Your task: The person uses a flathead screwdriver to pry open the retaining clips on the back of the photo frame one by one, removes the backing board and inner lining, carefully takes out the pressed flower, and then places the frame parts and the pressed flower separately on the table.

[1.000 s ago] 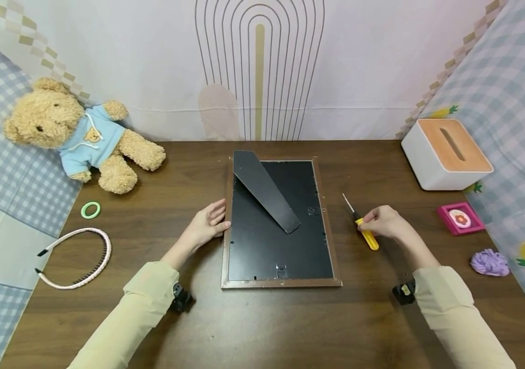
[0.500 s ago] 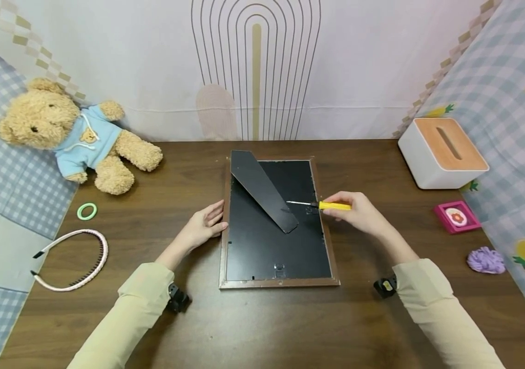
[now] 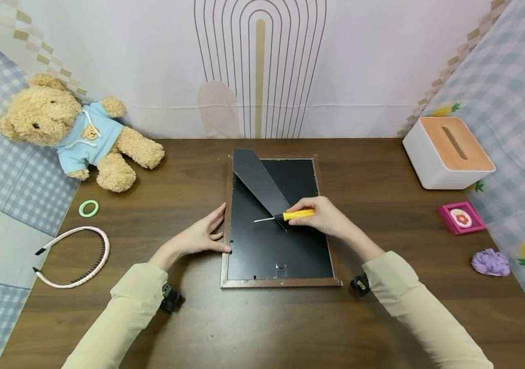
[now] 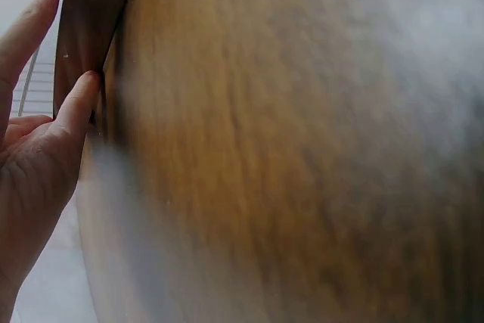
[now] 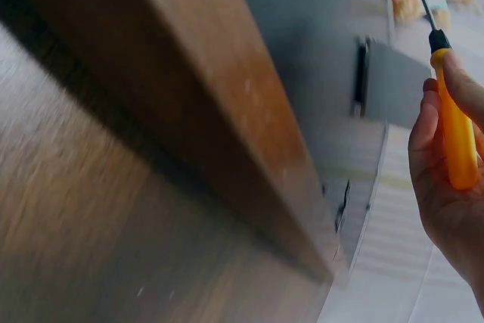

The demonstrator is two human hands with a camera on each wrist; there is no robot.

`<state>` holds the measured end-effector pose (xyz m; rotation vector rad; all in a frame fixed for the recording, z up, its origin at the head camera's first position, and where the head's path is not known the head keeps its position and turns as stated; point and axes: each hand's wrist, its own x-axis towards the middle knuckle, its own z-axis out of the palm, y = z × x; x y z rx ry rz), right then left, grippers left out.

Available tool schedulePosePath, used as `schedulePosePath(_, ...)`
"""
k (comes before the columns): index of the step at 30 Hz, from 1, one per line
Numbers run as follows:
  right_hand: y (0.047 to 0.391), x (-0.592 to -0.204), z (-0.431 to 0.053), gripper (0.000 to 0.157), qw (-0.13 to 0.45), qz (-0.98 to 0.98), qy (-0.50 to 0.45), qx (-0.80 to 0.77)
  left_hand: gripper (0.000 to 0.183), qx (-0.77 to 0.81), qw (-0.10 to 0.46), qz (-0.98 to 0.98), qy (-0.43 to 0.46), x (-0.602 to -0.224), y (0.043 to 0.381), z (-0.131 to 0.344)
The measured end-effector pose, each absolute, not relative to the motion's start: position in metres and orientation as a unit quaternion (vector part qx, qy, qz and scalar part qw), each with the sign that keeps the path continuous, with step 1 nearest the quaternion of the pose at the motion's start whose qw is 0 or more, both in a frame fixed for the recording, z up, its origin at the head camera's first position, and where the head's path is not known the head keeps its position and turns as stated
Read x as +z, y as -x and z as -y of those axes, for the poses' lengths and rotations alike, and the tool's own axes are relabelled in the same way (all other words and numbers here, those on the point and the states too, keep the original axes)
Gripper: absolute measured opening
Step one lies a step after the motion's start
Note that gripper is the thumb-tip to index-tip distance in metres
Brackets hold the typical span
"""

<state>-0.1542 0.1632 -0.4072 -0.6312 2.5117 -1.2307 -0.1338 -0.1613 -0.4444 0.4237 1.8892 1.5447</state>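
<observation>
A brown picture frame (image 3: pixel 282 282) lies back side up on the table, its black backing board (image 3: pixel 254 261) showing. The dark stand leg (image 3: pixel 258 177) slants across the board from the top left. My right hand (image 3: pixel 321 214) pinches a screwdriver (image 3: pixel 298 214) by its yellow handle over the board, the shaft pointing left past the leg's lower end. In the right wrist view the screwdriver's handle (image 5: pixel 456 130) lies between thumb and fingers. My left hand (image 3: pixel 202 234) rests at the frame's left edge with extended fingers; in the left wrist view its thumb touches the frame's side (image 4: pixel 85 35).
On the left lie a teddy bear (image 3: pixel 89 132), a green ring (image 3: pixel 89 208) and a headband (image 3: pixel 105 253). On the right are a white tissue box (image 3: pixel 442 159) with a wooden lid, a pink square box (image 3: pixel 448 219) and a purple scrunchie (image 3: pixel 490 262).
The right hand has picked up the screwdriver from the table right of the frame and carried it left over the backing board. The left hand's thumb has slid down the frame's edge, spreading from the fingers.
</observation>
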Motion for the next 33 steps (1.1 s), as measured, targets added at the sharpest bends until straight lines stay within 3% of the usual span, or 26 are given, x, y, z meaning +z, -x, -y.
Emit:
schedulePosePath(7, 0.149, -0.411, -0.140, 0.019, 0.149, -0.856, 0.279, -0.410, 0.117, 0.571, 0.342, -0.726, -0.173, -0.445, 0.133, 0.161)
schedulePosePath(17, 0.148, -0.411, -0.129, 0.019, 0.177, -0.860, 0.284, -0.384, 0.116, 0.564, 0.342, -0.732, -0.172, -0.444, 0.131, 0.161)
schedulePosePath(33, 0.142, -0.412, -0.117, 0.016, 0.146, -0.866, 0.284, -0.385, 0.115, 0.564, 0.342, -0.733, -0.167, -0.447, 0.133, 0.162)
